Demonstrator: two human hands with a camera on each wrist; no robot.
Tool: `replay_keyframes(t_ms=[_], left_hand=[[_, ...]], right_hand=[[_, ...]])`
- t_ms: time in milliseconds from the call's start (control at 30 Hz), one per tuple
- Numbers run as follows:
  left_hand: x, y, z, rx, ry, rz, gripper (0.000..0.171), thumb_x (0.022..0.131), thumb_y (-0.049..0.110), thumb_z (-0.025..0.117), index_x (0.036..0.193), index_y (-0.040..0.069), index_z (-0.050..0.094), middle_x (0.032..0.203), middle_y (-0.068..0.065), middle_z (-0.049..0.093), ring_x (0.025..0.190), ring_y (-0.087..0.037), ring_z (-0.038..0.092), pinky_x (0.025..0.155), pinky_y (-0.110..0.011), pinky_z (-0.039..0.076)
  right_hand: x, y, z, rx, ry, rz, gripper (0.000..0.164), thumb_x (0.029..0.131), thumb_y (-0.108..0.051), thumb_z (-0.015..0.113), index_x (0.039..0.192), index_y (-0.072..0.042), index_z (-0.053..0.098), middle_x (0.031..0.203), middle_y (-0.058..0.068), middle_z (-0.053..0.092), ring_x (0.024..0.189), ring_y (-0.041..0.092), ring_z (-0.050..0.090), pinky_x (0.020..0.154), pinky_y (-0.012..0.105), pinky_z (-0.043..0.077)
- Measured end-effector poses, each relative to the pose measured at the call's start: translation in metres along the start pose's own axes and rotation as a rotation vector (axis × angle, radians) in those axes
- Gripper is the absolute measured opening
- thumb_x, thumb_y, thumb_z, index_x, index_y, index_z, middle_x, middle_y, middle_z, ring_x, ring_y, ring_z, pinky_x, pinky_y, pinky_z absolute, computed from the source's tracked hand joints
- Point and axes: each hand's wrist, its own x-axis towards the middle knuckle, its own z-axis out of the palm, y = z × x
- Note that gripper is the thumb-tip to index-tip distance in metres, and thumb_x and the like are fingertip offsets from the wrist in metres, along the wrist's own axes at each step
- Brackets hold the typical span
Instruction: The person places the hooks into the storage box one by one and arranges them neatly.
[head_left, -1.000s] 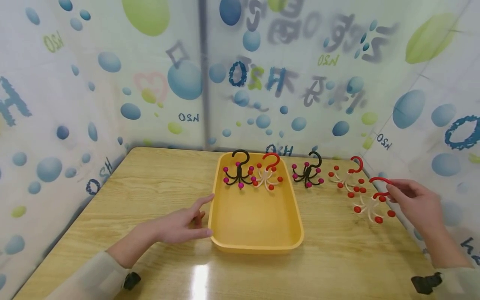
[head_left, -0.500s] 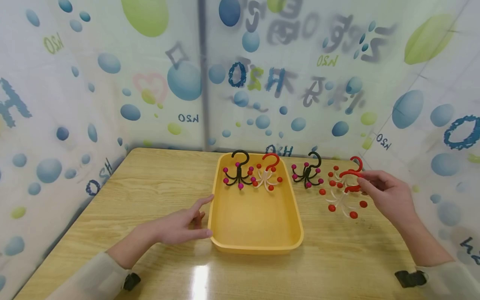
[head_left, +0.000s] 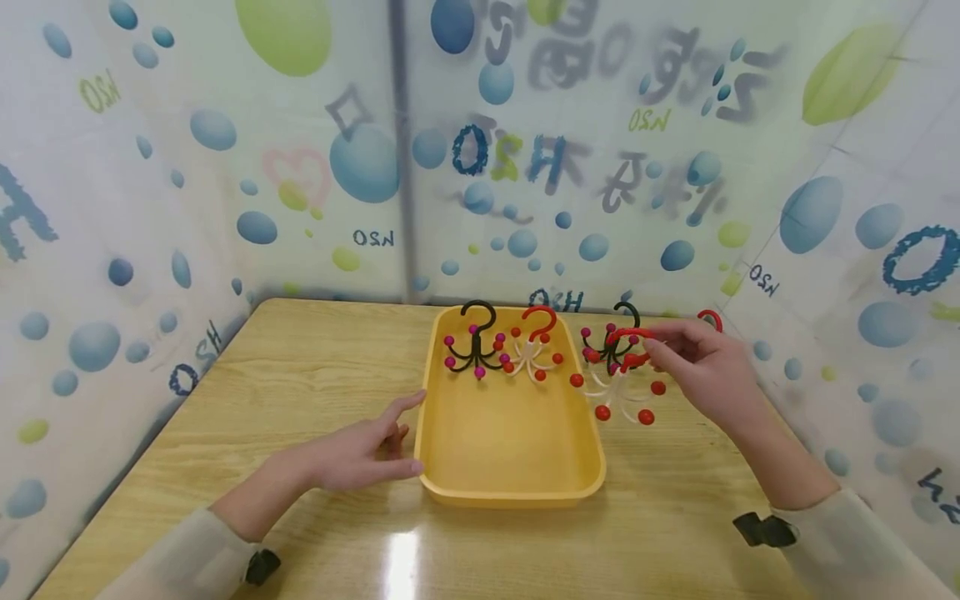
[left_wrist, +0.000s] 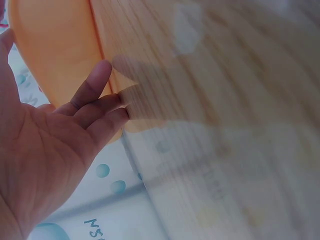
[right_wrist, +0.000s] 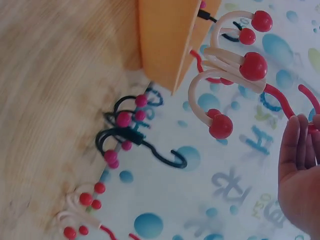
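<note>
My right hand (head_left: 708, 371) pinches the red hook handle of a claw massager (head_left: 618, 385) with white prongs and red ball tips. It hangs above the table by the right rim of a yellow tray (head_left: 513, 500); the right wrist view shows the held massager (right_wrist: 257, 85) large. My left hand (head_left: 360, 450) has its index finger and thumb extended to the tray's left wall, touching it. Inside the tray's far end lie a black massager (head_left: 477, 350) with magenta tips and a red-and-white massager (head_left: 530, 354).
Right of the tray, a second black massager (right_wrist: 127, 135) sits on the wooden table (head_left: 315, 358), partly covered by the held one in the head view. Farther right is another red-and-white massager (right_wrist: 82, 217), mostly hidden behind my right hand. Patterned curtains (head_left: 480, 167) enclose the table.
My right hand has carried the red-and-white massager leftwards from the table's right side to near the tray. The left hand has stayed at the tray's left wall.
</note>
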Motion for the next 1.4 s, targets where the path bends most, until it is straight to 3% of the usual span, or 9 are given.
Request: replay_keyframes(t_ms=[167, 233, 400, 567, 800, 967, 1167, 1400], left_hand=[[0.0, 0.0, 0.0, -0.008, 0.0, 0.003, 0.095, 0.095, 0.063, 0.061, 0.164, 0.034, 0.002, 0.097, 0.005, 0.064, 0.109, -0.016, 0.058, 0.104, -0.05, 0.044], [-0.001, -0.001, 0.0, -0.011, 0.004, 0.007, 0.096, 0.094, 0.063, 0.061, 0.164, 0.034, 0.002, 0.097, 0.006, 0.065, 0.116, -0.017, 0.059, 0.107, -0.051, 0.043], [0.0, -0.001, 0.0, -0.015, 0.008, 0.01, 0.096, 0.094, 0.064, 0.061, 0.164, 0.034, 0.002, 0.097, 0.007, 0.065, 0.133, -0.024, 0.054, 0.111, -0.054, 0.04], [0.0, -0.001, -0.001, -0.009, 0.007, 0.01, 0.095, 0.094, 0.064, 0.061, 0.164, 0.035, 0.003, 0.097, 0.007, 0.065, 0.136, -0.026, 0.053, 0.111, -0.054, 0.04], [0.002, -0.001, -0.001, 0.012, 0.014, 0.019, 0.096, 0.094, 0.064, 0.061, 0.164, 0.033, 0.003, 0.096, 0.009, 0.065, 0.124, -0.02, 0.058, 0.108, -0.052, 0.043], [0.002, 0.001, -0.001, 0.016, 0.018, 0.013, 0.098, 0.093, 0.065, 0.061, 0.164, 0.029, 0.004, 0.096, 0.008, 0.065, 0.112, -0.015, 0.06, 0.105, -0.05, 0.045], [0.001, 0.001, 0.0, 0.005, 0.012, 0.004, 0.097, 0.094, 0.064, 0.061, 0.164, 0.029, 0.004, 0.098, 0.006, 0.065, 0.11, -0.015, 0.059, 0.106, -0.051, 0.044], [0.002, 0.0, 0.002, 0.024, 0.017, 0.01, 0.097, 0.094, 0.065, 0.06, 0.164, 0.03, 0.004, 0.094, 0.008, 0.064, 0.103, -0.012, 0.061, 0.102, -0.048, 0.046]], right_hand=[[0.01, -0.013, 0.019, 0.019, -0.063, -0.044, 0.022, 0.099, -0.029, 0.07, 0.115, -0.014, 0.073, 0.099, 0.004, 0.071, 0.078, 0.016, 0.067, 0.064, 0.021, 0.055], [0.015, -0.016, 0.029, 0.048, -0.096, -0.048, 0.022, 0.098, -0.029, 0.07, 0.114, -0.014, 0.073, 0.098, 0.007, 0.074, 0.077, 0.019, 0.067, 0.063, 0.024, 0.056], [0.025, -0.025, 0.055, 0.076, -0.213, -0.022, 0.02, 0.098, -0.028, 0.071, 0.113, -0.015, 0.073, 0.097, 0.008, 0.075, 0.078, 0.027, 0.067, 0.061, 0.028, 0.055], [0.033, -0.036, 0.079, 0.045, -0.341, 0.014, 0.016, 0.098, -0.026, 0.071, 0.112, -0.019, 0.072, 0.098, 0.002, 0.073, 0.083, 0.033, 0.067, 0.068, 0.031, 0.057], [0.043, -0.051, 0.103, -0.002, -0.432, 0.003, 0.014, 0.097, -0.026, 0.071, 0.11, -0.02, 0.073, 0.099, -0.001, 0.072, 0.088, 0.027, 0.069, 0.072, 0.033, 0.057], [0.048, -0.056, 0.114, 0.002, -0.489, -0.022, 0.015, 0.098, -0.026, 0.07, 0.109, -0.016, 0.074, 0.099, -0.003, 0.072, 0.09, 0.031, 0.07, 0.071, 0.035, 0.056], [0.057, -0.055, 0.125, -0.008, -0.514, -0.026, 0.014, 0.099, -0.028, 0.069, 0.108, -0.018, 0.073, 0.101, -0.002, 0.074, 0.091, 0.031, 0.071, 0.072, 0.035, 0.056], [0.064, -0.056, 0.133, -0.058, -0.542, 0.033, 0.017, 0.098, -0.029, 0.07, 0.11, -0.018, 0.073, 0.102, -0.002, 0.075, 0.088, 0.015, 0.073, 0.078, 0.031, 0.058]])
